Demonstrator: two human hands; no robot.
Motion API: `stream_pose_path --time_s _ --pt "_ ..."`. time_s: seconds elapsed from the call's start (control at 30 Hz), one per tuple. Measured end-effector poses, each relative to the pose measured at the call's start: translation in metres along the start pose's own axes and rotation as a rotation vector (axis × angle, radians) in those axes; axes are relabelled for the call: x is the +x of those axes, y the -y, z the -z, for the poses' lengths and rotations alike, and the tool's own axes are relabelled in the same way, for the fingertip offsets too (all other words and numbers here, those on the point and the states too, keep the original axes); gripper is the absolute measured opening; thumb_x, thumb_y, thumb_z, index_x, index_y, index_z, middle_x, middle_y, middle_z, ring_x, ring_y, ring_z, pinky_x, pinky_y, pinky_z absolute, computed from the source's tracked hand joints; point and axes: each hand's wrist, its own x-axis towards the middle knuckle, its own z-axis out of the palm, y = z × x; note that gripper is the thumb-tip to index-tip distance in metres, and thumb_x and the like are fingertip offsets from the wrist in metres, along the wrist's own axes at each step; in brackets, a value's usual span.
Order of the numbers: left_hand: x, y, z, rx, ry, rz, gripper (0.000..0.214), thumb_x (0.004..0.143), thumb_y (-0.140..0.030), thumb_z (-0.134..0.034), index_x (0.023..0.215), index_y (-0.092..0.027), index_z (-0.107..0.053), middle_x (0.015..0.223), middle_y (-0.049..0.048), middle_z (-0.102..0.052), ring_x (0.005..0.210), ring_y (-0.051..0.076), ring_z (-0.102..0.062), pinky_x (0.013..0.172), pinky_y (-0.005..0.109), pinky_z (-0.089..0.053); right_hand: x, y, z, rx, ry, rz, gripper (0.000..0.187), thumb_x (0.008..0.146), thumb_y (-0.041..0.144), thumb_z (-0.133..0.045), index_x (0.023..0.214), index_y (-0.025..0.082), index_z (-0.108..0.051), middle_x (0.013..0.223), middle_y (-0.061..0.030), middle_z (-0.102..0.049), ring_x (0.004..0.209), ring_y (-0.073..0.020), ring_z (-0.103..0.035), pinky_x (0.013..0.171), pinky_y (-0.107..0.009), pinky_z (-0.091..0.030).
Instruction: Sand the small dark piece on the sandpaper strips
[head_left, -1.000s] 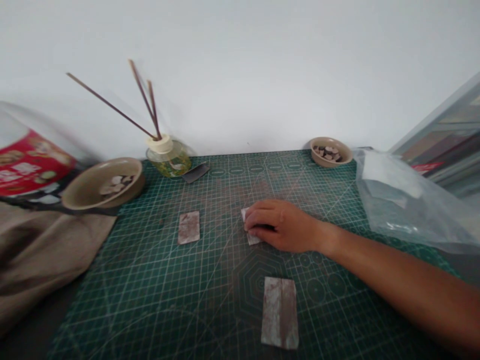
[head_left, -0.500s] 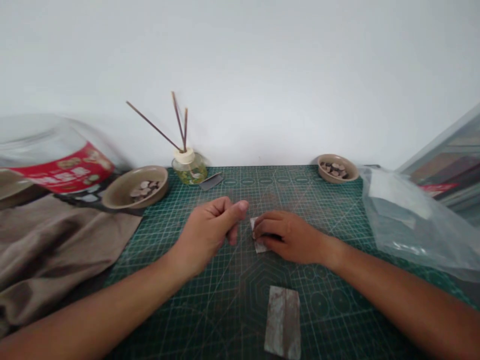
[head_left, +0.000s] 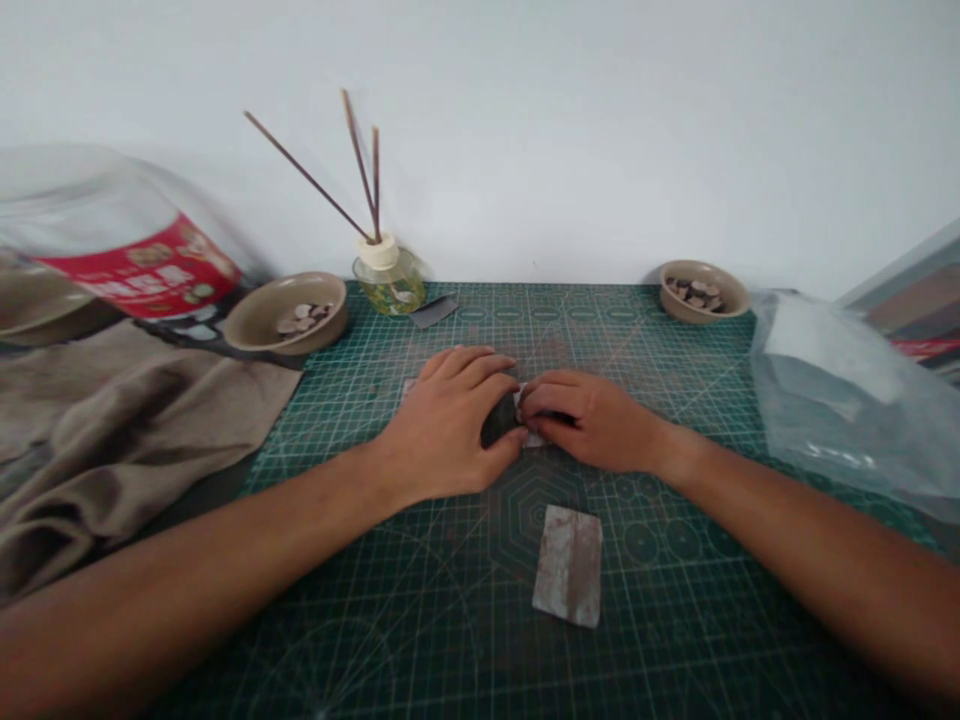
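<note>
My left hand (head_left: 461, 425) lies over the green cutting mat with its fingers stretched out, thumb and forefinger apart and their tips close to my right hand. My right hand (head_left: 589, 420) is closed, its bent fingertips and thumb pressed down on a pale, dusty piece of what looks like sandpaper (head_left: 534, 439). Whatever sits between those fingertips is too small and hidden to name. A pale scrap (head_left: 409, 386) peeks out at the left of my left hand. Nearer to me, a worn grey-brown rectangular sheet (head_left: 568, 565) rests flat on the mat.
A reed diffuser (head_left: 388, 280) stands by the wall beside a small grey sheet (head_left: 434, 311). Bowls of small wooden pieces stand left (head_left: 259, 320) and right (head_left: 694, 312). Left are a large red-labelled jar (head_left: 161, 275) and a brown cloth (head_left: 172, 430); right, a clear plastic bag (head_left: 847, 400).
My left hand has uncurled, lowered to the mat and come up against my right fingertips. My right hand stays on the pale piece. The whole view has tilted downward, so things appear higher.
</note>
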Motion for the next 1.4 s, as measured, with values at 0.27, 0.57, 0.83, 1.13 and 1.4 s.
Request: stream_pose_path --time_s 0.27,0.57,0.83,1.13,1.4 --pt "0.001 -0.005 0.001 0.054 0.077 0.004 0.046 0.085 -0.046 -0.058 0.121 -0.018 -0.061 0.134 0.0113 -0.061 0.131 0.034 -0.048 0.118 0.054 -0.027 -0.001 0.0 0.001 -0.06 -0.018 0.063 0.011 0.095 0.016 -0.058 0.094 0.019 -0.068 0.103 -0.0058 -0.071 0.1 -0.0204 -0.064 0.091 -0.037 -0.051" --pt "0.0 -0.003 -0.001 0.002 0.096 0.041 0.046 0.084 -0.045 -0.061 0.121 -0.016 -0.059 0.142 0.0138 -0.054 0.132 0.034 -0.048 0.116 0.054 -0.03 -0.007 0.005 0.011 -0.256 0.026 0.019 0.01 0.094 0.016 -0.058 0.095 0.02 -0.067 0.103 -0.0064 -0.072 0.096 -0.0229 -0.065 0.088 -0.039 -0.046" --pt "-0.002 -0.003 0.0 -0.032 0.116 0.051 0.048 0.082 -0.045 -0.063 0.119 -0.015 -0.057 0.144 0.016 -0.05 0.135 0.035 -0.043 0.113 0.053 -0.035 -0.004 0.002 0.008 -0.312 0.002 0.004 0.012 0.097 0.019 -0.055 0.102 0.021 -0.066 0.112 -0.0067 -0.071 0.1 -0.0247 -0.065 0.086 -0.041 -0.047" --pt "-0.002 -0.003 -0.002 -0.036 0.107 0.036 0.044 0.082 -0.045 -0.061 0.114 -0.015 -0.056 0.141 0.0154 -0.052 0.132 0.034 -0.045 0.112 0.051 -0.037 -0.005 0.007 0.009 -0.277 0.086 0.08 0.013 0.096 0.017 -0.055 0.1 0.021 -0.066 0.11 -0.0061 -0.072 0.097 -0.0231 -0.067 0.082 -0.038 -0.049" --pt "-0.003 -0.001 -0.002 -0.046 0.113 0.029 0.047 0.084 -0.047 -0.059 0.117 -0.014 -0.055 0.14 0.0149 -0.052 0.131 0.034 -0.045 0.112 0.051 -0.038 -0.008 0.005 0.021 -0.167 0.186 0.027 0.012 0.097 0.017 -0.054 0.099 0.021 -0.065 0.104 -0.0034 -0.07 0.091 -0.0193 -0.067 0.08 -0.033 -0.052"
